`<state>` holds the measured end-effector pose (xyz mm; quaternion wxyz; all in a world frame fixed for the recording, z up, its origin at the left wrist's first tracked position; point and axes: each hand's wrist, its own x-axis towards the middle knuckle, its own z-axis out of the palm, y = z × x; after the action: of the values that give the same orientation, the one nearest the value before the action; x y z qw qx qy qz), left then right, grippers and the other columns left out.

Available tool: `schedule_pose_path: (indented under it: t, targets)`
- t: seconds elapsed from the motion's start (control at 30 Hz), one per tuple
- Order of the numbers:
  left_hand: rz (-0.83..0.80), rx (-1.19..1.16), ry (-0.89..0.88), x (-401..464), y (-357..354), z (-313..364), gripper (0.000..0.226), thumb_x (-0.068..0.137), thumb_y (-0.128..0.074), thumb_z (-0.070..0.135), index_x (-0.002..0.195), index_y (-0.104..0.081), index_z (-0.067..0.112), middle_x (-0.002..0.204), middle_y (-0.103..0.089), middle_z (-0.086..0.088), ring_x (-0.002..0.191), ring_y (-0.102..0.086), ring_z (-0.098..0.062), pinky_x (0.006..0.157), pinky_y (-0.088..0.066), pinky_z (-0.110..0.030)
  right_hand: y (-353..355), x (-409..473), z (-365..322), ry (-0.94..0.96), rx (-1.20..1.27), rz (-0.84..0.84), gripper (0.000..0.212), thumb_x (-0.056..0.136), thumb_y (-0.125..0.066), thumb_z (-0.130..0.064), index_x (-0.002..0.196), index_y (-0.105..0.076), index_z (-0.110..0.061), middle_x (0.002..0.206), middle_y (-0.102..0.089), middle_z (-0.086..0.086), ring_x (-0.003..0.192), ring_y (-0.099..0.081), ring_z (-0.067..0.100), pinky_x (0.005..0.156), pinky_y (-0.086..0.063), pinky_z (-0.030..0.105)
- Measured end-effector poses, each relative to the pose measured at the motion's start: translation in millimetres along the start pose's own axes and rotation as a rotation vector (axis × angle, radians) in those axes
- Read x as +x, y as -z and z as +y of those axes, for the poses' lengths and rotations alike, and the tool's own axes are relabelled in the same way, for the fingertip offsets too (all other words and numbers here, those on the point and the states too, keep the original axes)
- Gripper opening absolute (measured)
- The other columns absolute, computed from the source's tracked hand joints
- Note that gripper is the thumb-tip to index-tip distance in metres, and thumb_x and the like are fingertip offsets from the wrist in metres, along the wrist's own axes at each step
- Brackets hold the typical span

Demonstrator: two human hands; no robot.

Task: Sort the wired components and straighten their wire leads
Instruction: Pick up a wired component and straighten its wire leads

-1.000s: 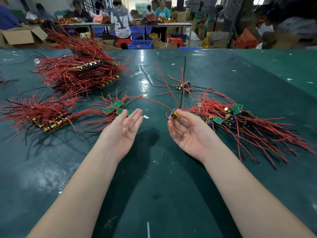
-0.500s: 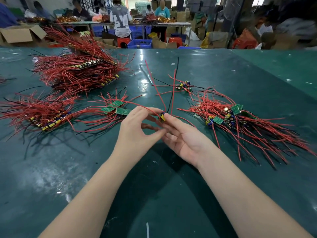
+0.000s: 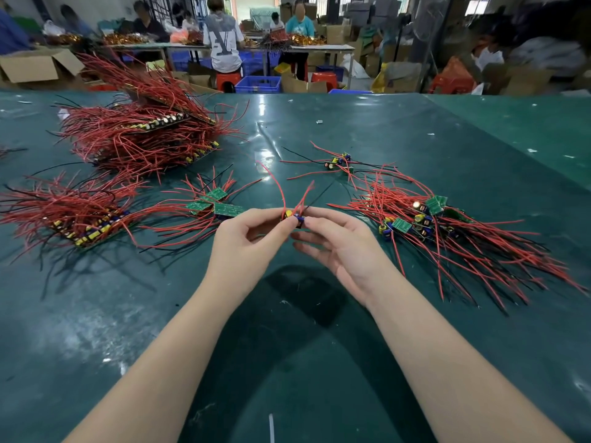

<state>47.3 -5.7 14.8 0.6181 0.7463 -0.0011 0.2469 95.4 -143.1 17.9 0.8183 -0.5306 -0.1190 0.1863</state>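
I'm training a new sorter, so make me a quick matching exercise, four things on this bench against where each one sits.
Things:
1. held component
2. tangled pile
3. tall stack
4. small cluster

Places:
A. far left
B. between both hands
C. beyond the right hand, mid-table
D. right of the right hand

Pairs: 1-B, 2-D, 3-A, 4-C

I see one small wired component [image 3: 293, 216] held up centre, yellow and blue parts, red leads [image 3: 281, 190] curving upward. Unsorted tangle [image 3: 447, 238] of green boards and red wires lies right; a few loose pieces [image 3: 339, 162] behind it. Aligned stacks [image 3: 86, 225] left, big heap [image 3: 144, 135] far left, three green boards [image 3: 212, 203] between
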Motion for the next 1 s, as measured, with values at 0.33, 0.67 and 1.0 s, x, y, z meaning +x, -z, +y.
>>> schedule_pose_path:
  t: [0.33,0.67,1.0]
  targets:
    - [-0.063,-0.051,0.106,-2.3,-1.1,-1.9,0.012,0.086,-0.068,0.012,0.096,-0.075,0.014,0.095,-0.073,-0.005,0.083,-0.068,-0.011,0.087,-0.056,-0.037,2.8,0.8,-1.5,-0.056,0.07,0.045,0.017,0.079,-0.072,-0.011,0.065,-0.076,-0.019,0.075,-0.073,-0.002,0.068,-0.068,0.01,0.063,-0.054,0.021]
    - [-0.094,0.035,-0.01,-2.9,-3.0,-3.8,0.016,0.08,-0.073,0.003,0.094,-0.069,0.01,0.09,-0.072,-0.001,0.08,-0.066,-0.006,0.074,-0.05,-0.014,7.2,2.2,1.9,0.061,-0.054,0.052,0.01,0.084,-0.064,0.006,0.079,-0.066,-0.002,0.072,-0.072,0.004,0.068,-0.069,0.011,0.066,-0.056,0.02]
    - [0.031,0.085,-0.087,-2.1,-2.8,-4.8,0.012,0.085,-0.07,0.008,0.088,-0.074,0.019,0.085,-0.074,0.006,0.079,-0.068,-0.001,0.074,-0.048,-0.012,2.8,0.5,0.6,0.098,-0.091,0.071,0.02,0.083,-0.062,0.012,0.073,-0.063,-0.005,0.071,-0.067,0.007,0.071,-0.068,0.017,0.069,-0.058,0.027]
